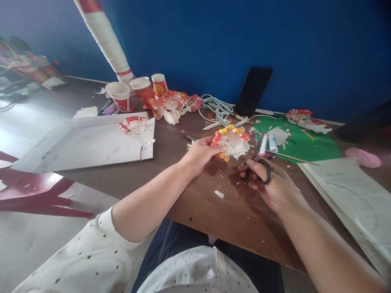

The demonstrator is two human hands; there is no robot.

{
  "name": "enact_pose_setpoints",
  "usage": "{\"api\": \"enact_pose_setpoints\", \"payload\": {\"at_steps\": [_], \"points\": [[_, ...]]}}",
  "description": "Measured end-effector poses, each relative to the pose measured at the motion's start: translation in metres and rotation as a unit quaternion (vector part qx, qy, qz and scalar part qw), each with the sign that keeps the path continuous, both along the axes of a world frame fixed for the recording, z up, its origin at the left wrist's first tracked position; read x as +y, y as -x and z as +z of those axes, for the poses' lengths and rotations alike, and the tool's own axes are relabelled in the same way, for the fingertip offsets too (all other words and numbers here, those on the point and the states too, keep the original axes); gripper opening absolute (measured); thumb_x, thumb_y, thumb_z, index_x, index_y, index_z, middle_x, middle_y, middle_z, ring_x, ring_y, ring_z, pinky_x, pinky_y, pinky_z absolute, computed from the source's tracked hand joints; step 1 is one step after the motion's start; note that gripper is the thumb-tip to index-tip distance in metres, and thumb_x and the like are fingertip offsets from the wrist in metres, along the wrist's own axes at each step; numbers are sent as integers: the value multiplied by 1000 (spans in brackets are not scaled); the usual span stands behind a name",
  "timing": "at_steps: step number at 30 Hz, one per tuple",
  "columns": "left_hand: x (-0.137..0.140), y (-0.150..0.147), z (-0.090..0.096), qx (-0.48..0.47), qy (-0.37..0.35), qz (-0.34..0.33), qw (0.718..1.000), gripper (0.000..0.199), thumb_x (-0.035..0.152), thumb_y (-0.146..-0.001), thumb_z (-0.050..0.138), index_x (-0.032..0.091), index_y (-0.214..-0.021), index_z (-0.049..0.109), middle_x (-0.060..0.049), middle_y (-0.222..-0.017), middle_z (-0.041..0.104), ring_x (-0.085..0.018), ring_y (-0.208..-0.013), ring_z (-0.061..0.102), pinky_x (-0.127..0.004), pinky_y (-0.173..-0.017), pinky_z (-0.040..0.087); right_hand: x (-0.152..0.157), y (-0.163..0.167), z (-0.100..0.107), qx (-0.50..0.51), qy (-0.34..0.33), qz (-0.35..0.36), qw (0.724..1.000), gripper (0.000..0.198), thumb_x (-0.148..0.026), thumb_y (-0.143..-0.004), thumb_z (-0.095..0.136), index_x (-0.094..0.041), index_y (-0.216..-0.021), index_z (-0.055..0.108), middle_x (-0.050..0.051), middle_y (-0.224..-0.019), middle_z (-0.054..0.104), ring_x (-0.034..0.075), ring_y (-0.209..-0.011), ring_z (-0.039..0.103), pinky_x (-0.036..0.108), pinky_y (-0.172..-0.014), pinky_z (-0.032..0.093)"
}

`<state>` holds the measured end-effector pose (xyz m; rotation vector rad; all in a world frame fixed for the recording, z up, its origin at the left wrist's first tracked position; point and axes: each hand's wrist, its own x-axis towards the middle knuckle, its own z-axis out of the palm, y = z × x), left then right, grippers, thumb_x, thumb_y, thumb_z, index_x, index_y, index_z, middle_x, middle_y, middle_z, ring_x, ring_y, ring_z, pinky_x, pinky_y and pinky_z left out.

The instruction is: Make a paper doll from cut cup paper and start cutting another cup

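My left hand [200,156] pinches the edge of a paper flower [233,143] cut from a paper cup, with a pale round middle and curled red, yellow and white strips around it. Just to its right, my right hand [270,183] has its fingers through the black handles of a pair of scissors [264,171]. The scissor blades point up and away, beside the flower's right edge; they are blurred, so whether they touch it I cannot tell. Small white paper scraps [219,194] lie on the brown table [207,211] beneath both hands.
Paper cups [120,97] and a heap of curled cup flowers [175,103] stand at the back. A phone [253,91] leans on the blue wall near a coiled cable [216,108]. Green paper [320,142], a marker [263,145] and written sheets [351,195] lie right; white cardboard [82,142] lies left.
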<state>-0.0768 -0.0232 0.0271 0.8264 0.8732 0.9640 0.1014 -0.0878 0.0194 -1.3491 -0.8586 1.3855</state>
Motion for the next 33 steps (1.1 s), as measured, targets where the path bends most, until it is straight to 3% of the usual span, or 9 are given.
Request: {"api": "enact_pose_setpoints", "payload": {"at_steps": [3,7,11,15,22,26,33], "points": [[7,6,1,7,-25,43,999,15,15,-69,69,13,-84,66,-2,-72,65,-8,-61,54,-23,-63,41,-4,-5,2,-30,39,74,996,40,-51,-71,75,-17,-90,65,8,-83,69,15,-66,62,17,-38,28],[14,10,2,-2,-17,98,995,13,15,-67,69,14,-79,64,0,-68,61,-8,-62,55,-24,-66,42,-9,-10,5,-87,65,196,975,47,-57,-76,67,-17,-100,67,11,-84,71,17,-66,63,18,-38,28],[15,10,4,-8,-6,128,992,14,14,-66,68,15,-79,63,1,-68,59,-8,-62,54,-25,-65,43,-11,-8,8,-155,41,270,949,46,-57,-79,65,-16,-99,69,10,-82,71,16,-66,63,23,-49,43],[13,10,6,2,-18,128,992,11,14,-68,64,15,-79,62,-1,-71,61,-10,-65,56,-25,-65,44,-10,-4,8,-178,12,270,946,43,-56,-76,69,-18,-97,69,6,-76,70,16,-64,63,28,-63,51],[13,11,8,-13,-16,155,988,10,11,-69,62,13,-79,61,-2,-72,61,-10,-65,57,-29,-71,49,-10,-3,5,-184,-4,267,946,41,-51,-73,74,-20,-99,66,2,-76,69,15,-66,61,26,-63,50],[10,8,9,-5,-16,133,991,8,10,-70,61,13,-78,61,-2,-72,62,-10,-65,58,-29,-71,50,-9,-1,7,-190,-19,259,947,42,-55,-75,71,-19,-97,66,3,-76,69,15,-65,62,27,-63,51],[5,4,0,53,-38,88,994,11,14,-70,65,14,-80,63,-1,-68,62,-8,-57,53,-23,-58,42,-8,0,6,-216,-35,246,944,43,-55,-78,68,-18,-99,65,2,-75,68,13,-64,61,25,-61,49]]}}
